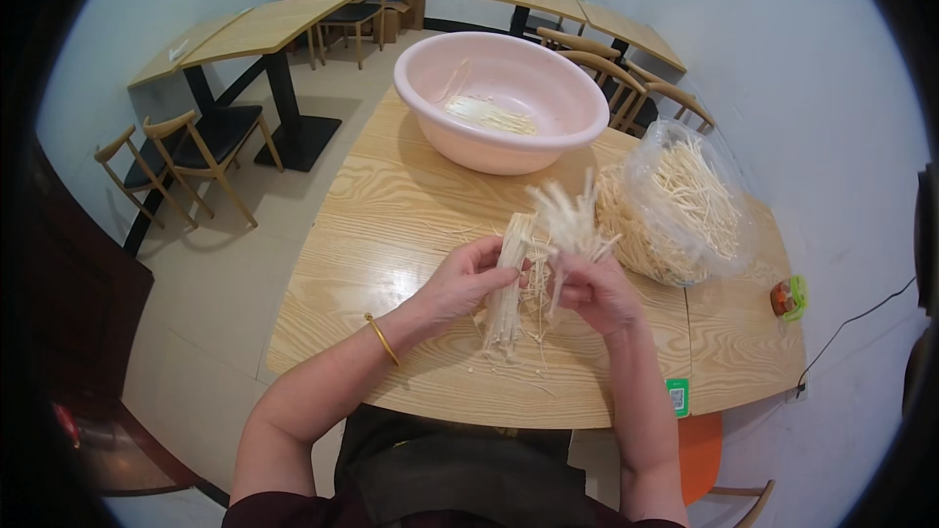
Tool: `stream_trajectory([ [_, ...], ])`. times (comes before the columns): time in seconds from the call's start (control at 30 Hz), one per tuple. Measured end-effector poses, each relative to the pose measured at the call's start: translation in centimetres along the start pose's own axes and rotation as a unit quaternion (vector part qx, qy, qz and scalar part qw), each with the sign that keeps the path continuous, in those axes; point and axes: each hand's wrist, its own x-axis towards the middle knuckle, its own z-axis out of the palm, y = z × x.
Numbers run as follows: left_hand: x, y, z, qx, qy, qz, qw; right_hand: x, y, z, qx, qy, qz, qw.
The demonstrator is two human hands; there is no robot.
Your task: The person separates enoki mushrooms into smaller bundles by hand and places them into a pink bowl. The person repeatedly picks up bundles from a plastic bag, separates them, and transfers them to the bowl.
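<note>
My left hand (469, 275) grips an upright bundle of enoki mushrooms (516, 253), its stems lined up side by side. Just to the right, my right hand (598, 290) holds a looser bunch of enoki (568, 216), blurred and fanned out above the fingers. Loose enoki stems (539, 279) lie on the wooden table under and between both hands. Beyond the hands stands a pink plastic basin (440, 136) with a small layer of enoki (491, 115) on its bottom. At the right, a clear plastic bag (638, 183) lies open, full of enoki (693, 180).
A small jar with a green lid (788, 298) stands near the right end of the table (352, 264). A green card with a printed code (676, 397) is at the near edge. An orange chair seat (700, 455) is below it. Other tables (271, 22) and chairs stand behind.
</note>
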Motion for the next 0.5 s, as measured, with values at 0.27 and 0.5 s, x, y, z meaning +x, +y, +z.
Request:
stream_trajectory([
  [0.27,0.3,0.2,0.1,-0.118,0.032,-0.066,0.99,-0.2,-1.7,-3.2,0.211,-0.115,-0.177,0.954],
  [0.5,0.2,0.2,-0.1,-0.202,-0.04,-0.06,0.977,0.0,-0.7,-1.3,0.035,0.016,-0.046,0.998],
])
